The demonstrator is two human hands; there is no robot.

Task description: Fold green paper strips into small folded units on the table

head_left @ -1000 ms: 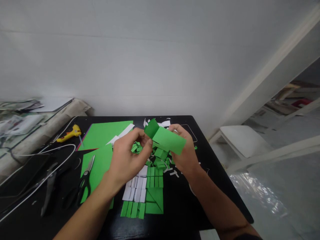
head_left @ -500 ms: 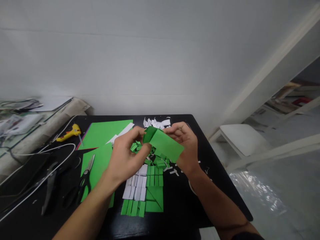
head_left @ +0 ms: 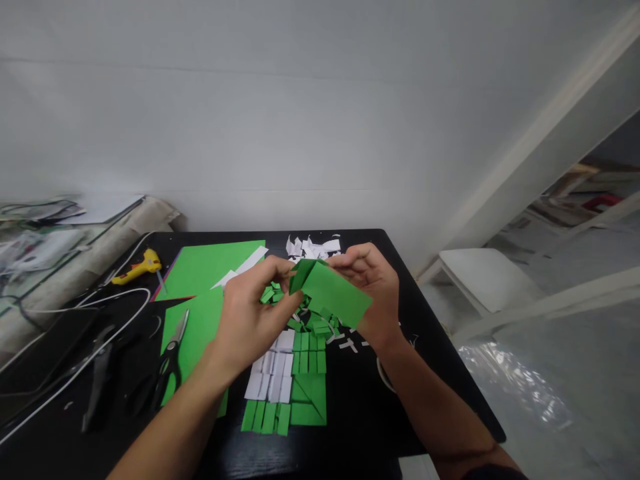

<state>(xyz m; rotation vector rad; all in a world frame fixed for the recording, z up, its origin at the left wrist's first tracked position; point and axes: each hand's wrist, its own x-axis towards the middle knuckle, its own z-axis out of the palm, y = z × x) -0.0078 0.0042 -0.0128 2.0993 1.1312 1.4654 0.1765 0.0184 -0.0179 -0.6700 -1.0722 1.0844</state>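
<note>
A folded sheet of green paper (head_left: 336, 293) is held up between both hands above the black table. My left hand (head_left: 257, 310) pinches its left end, where darker folded flaps stand up. The fingers of my right hand (head_left: 370, 287) close on its upper edge, partly hidden behind the sheet. Below lie white folded paper pieces (head_left: 273, 373), laid in rows, and green folded pieces (head_left: 309, 352). A flat green square with creases (head_left: 309, 400) lies under them. Small loose green pieces (head_left: 323, 325) are heaped just beneath the held paper.
Scissors (head_left: 173, 357) rest on a green sheet (head_left: 200, 327) at left, near a yellow glue gun (head_left: 140, 267) and white cable (head_left: 115, 327). White paper scraps (head_left: 313, 248) are piled at the back by the wall. A white stool (head_left: 483, 277) stands right of the table (head_left: 425, 407).
The green paper has tilted and shifted slightly to the right, its flaps leaning differently. My right hand has moved a little rightward; both hands keep their hold.
</note>
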